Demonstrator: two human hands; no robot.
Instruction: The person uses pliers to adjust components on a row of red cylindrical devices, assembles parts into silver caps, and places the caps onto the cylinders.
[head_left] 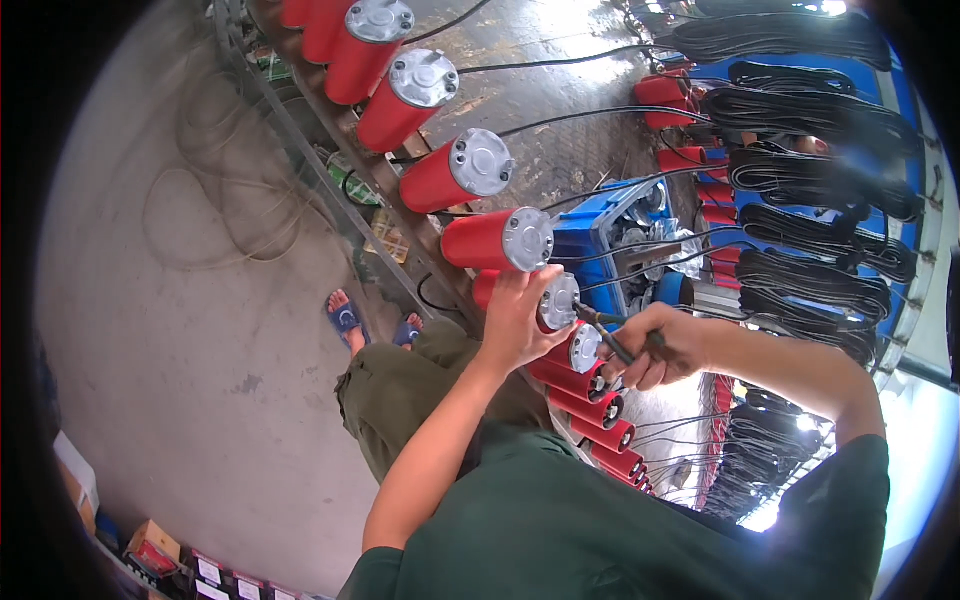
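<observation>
A row of red cylinders with silver metal end caps runs along the bench edge. My left hand is wrapped round one red cylinder near its silver cap. In my right hand are pliers with dark handles. Their jaws reach the rim of that cap, beside my left fingers; what they grip is too small to make out. Just beyond is another capped red cylinder. Nearer me, a capped cylinder sits below the pliers, followed by uncapped red cylinders.
A blue crate of silver metal parts stands on the bench behind the row. Black cables run to coiled black bundles at the right. A metal rail edges the bench, and a pale hose lies on the floor.
</observation>
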